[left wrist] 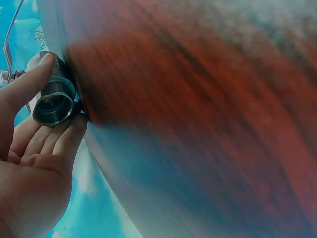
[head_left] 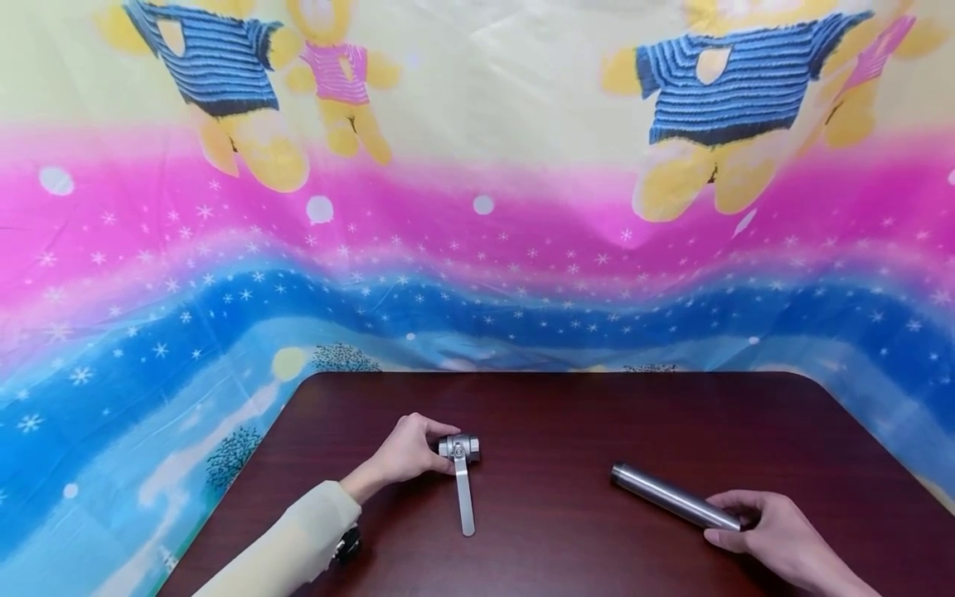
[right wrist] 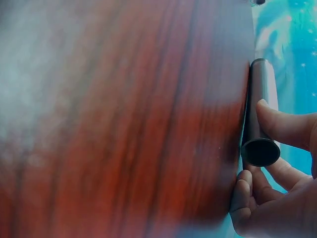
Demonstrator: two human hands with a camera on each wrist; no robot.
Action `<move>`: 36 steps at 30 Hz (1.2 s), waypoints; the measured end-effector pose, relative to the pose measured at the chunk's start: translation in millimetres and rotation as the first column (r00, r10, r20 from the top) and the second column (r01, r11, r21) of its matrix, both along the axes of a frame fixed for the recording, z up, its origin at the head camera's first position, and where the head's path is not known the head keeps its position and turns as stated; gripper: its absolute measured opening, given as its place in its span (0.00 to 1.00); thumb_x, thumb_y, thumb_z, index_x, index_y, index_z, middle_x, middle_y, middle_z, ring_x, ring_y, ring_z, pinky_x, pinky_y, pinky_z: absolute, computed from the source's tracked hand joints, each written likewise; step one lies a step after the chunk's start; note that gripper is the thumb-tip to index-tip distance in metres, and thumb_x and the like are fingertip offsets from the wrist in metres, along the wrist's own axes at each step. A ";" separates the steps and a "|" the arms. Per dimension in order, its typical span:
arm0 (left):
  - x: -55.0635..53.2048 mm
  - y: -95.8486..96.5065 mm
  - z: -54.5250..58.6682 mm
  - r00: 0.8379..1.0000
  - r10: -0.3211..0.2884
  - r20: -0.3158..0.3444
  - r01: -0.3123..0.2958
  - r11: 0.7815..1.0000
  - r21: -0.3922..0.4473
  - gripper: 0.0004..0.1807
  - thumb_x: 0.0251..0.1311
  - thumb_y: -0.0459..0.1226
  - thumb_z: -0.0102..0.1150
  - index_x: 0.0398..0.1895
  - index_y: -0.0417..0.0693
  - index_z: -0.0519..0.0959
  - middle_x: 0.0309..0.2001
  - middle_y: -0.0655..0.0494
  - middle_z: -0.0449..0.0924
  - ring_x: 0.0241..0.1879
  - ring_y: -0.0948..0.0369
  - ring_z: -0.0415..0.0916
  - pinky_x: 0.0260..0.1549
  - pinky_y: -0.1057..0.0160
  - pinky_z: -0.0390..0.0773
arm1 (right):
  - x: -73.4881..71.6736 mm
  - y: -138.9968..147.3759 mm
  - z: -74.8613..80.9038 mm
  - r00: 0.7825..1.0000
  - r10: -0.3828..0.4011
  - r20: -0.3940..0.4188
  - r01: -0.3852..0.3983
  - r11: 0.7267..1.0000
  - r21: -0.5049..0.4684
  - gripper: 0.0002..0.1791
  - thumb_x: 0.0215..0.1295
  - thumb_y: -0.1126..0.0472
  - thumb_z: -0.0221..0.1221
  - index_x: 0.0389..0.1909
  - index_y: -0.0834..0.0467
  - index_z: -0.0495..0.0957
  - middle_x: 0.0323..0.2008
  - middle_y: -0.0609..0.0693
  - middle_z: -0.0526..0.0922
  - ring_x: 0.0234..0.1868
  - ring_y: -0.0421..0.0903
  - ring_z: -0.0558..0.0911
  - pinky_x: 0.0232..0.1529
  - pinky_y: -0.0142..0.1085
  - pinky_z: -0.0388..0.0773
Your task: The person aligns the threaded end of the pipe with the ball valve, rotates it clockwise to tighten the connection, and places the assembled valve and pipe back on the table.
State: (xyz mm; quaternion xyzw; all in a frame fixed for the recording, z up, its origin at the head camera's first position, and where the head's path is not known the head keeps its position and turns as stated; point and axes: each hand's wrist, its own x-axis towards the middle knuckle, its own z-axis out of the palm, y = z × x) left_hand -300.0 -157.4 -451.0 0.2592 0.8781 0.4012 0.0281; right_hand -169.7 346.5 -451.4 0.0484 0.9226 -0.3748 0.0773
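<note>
On the left half of the tabletop, a silver ball valve [head_left: 461,446] with a flat lever handle [head_left: 466,502] pointing toward me is held between the thumb and fingers of my left hand [head_left: 405,450]. In the left wrist view, the valve's open, threaded end [left wrist: 53,110] faces the camera, and the thumb presses on its body. To the right, my right hand [head_left: 779,535] grips the near end of a straight metal pipe [head_left: 671,495], whose far end points left and away. The right wrist view shows the hollow pipe [right wrist: 256,114] close along the table surface; contact is hard to tell. Valve and pipe are apart.
Both hands work over a dark reddish-brown wooden table [head_left: 545,414] with rounded far corners. A printed cloth [head_left: 477,249] with bears and snowflakes hangs behind and beside it. Something black [head_left: 346,544] sits at the left sleeve's cuff.
</note>
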 end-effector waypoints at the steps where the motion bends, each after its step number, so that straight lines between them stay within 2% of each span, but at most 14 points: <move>1: -0.3 0.4 0.5 1.000 0.007 0.005 -0.007 1.000 -0.006 0.32 0.42 0.30 0.85 0.56 0.36 0.87 0.46 0.50 0.90 0.39 0.65 0.84 0.39 0.64 0.84 | 0.4 0.5 0.2 1.000 0.001 -0.003 -0.001 1.000 -0.004 0.27 0.59 0.56 0.77 0.55 0.66 0.84 0.38 0.47 0.83 0.37 0.48 0.76 0.33 0.37 0.73; 5: -1.4 1.4 1.9 1.000 0.024 0.010 -0.024 1.000 -0.017 0.30 0.42 0.31 0.86 0.55 0.39 0.88 0.45 0.52 0.90 0.38 0.65 0.83 0.37 0.65 0.84 | 1.0 2.4 4.5 1.000 -0.025 -0.002 0.025 0.999 -0.043 0.29 0.58 0.54 0.78 0.56 0.65 0.84 0.39 0.48 0.84 0.37 0.48 0.77 0.33 0.36 0.74; 13: -1.9 -0.4 6.5 0.998 0.054 -0.027 -0.054 0.998 -0.017 0.26 0.41 0.34 0.86 0.49 0.45 0.91 0.41 0.57 0.90 0.34 0.65 0.82 0.34 0.64 0.84 | 2.9 0.9 13.9 0.997 -0.075 0.000 0.074 0.985 -0.158 0.30 0.60 0.55 0.77 0.59 0.67 0.83 0.38 0.50 0.89 0.35 0.46 0.81 0.31 0.36 0.79; 18: -1.7 -4.0 8.0 0.997 0.068 -0.022 -0.068 0.998 -0.003 0.25 0.40 0.33 0.86 0.48 0.45 0.91 0.41 0.55 0.90 0.34 0.63 0.83 0.34 0.64 0.84 | 4.7 -2.0 17.3 0.995 -0.094 -0.033 0.086 0.976 -0.199 0.29 0.62 0.57 0.76 0.60 0.67 0.83 0.44 0.54 0.88 0.38 0.45 0.86 0.33 0.37 0.84; 21: -2.0 -6.1 9.4 0.996 0.086 -0.006 -0.085 0.996 0.032 0.26 0.39 0.33 0.86 0.48 0.45 0.91 0.41 0.54 0.90 0.34 0.63 0.83 0.34 0.65 0.83 | 5.0 -4.7 19.5 0.992 -0.110 -0.065 0.093 0.971 -0.220 0.29 0.62 0.57 0.76 0.60 0.68 0.82 0.47 0.56 0.88 0.39 0.44 0.87 0.34 0.37 0.85; 24: -1.1 -7.5 10.1 0.995 0.087 0.057 -0.093 0.990 0.104 0.27 0.40 0.31 0.86 0.50 0.42 0.90 0.41 0.52 0.90 0.35 0.61 0.84 0.34 0.64 0.85 | 7.0 -7.8 20.2 0.987 -0.124 -0.103 0.099 0.971 -0.217 0.31 0.61 0.56 0.77 0.61 0.66 0.83 0.47 0.56 0.88 0.38 0.43 0.87 0.34 0.36 0.84; 27: 0.1 -8.5 12.1 0.986 0.069 0.152 -0.099 0.975 0.200 0.28 0.43 0.29 0.84 0.53 0.39 0.88 0.42 0.49 0.90 0.38 0.58 0.87 0.36 0.62 0.87 | 9.6 -12.2 21.0 0.982 -0.130 -0.138 0.094 0.966 -0.239 0.31 0.61 0.56 0.77 0.62 0.65 0.83 0.46 0.54 0.89 0.37 0.42 0.87 0.34 0.35 0.83; 30: 1.8 -8.6 15.9 0.973 0.039 0.229 -0.108 0.949 0.296 0.29 0.45 0.27 0.81 0.55 0.35 0.86 0.43 0.45 0.89 0.42 0.55 0.88 0.40 0.60 0.88 | 10.1 -17.4 23.3 0.975 -0.131 -0.181 0.075 0.954 -0.291 0.30 0.61 0.58 0.77 0.62 0.65 0.83 0.46 0.53 0.89 0.39 0.41 0.88 0.36 0.35 0.85; 36: 6.5 -3.5 22.8 0.951 -0.030 0.308 -0.116 0.889 0.443 0.31 0.48 0.23 0.77 0.60 0.27 0.81 0.46 0.40 0.88 0.47 0.51 0.88 0.46 0.59 0.87 | 5.3 -25.9 31.1 0.961 -0.134 -0.240 0.028 0.917 -0.398 0.28 0.62 0.61 0.76 0.61 0.66 0.83 0.48 0.50 0.89 0.42 0.41 0.89 0.40 0.37 0.88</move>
